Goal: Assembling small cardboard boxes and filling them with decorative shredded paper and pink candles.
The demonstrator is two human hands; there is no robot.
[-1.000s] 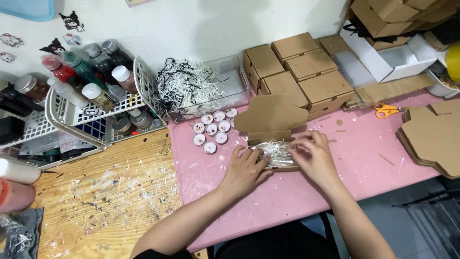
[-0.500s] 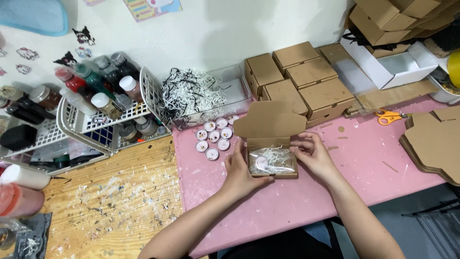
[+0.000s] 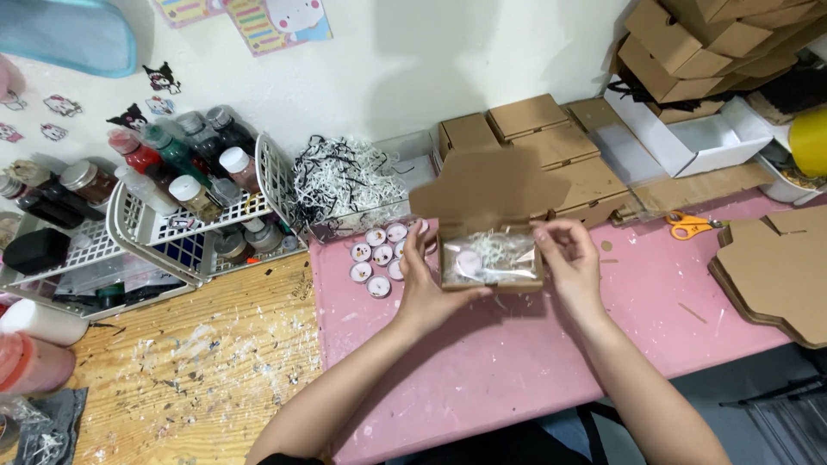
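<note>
Cradling a small brown cardboard box (image 3: 491, 263) between both hands, the person holds it just above the pink worktop (image 3: 534, 362), its lid (image 3: 487, 185) standing up and open. The left hand (image 3: 428, 288) wraps the box's left end with fingers curled against the side; the right hand (image 3: 568, 258) has its fingers pinched narrow at the box's upper right edge, touching the filling or a thin clear cover there, and which of the two cannot be told. Inside lie white shredded paper (image 3: 504, 250) and at least one round pale candle (image 3: 469, 261).

As a judgement, the packing looks mostly done: the padding and a candle are in, but the lid is not yet folded down, and a cluster of loose tealights (image 3: 379, 254) sits on the worktop just left of the box. Closed boxes (image 3: 551, 142) are stacked behind it.

Compared with half a second ago, the box is turned a little and sits more squarely between the hands, and the right hand has shifted from the box's middle to its right edge.
</note>
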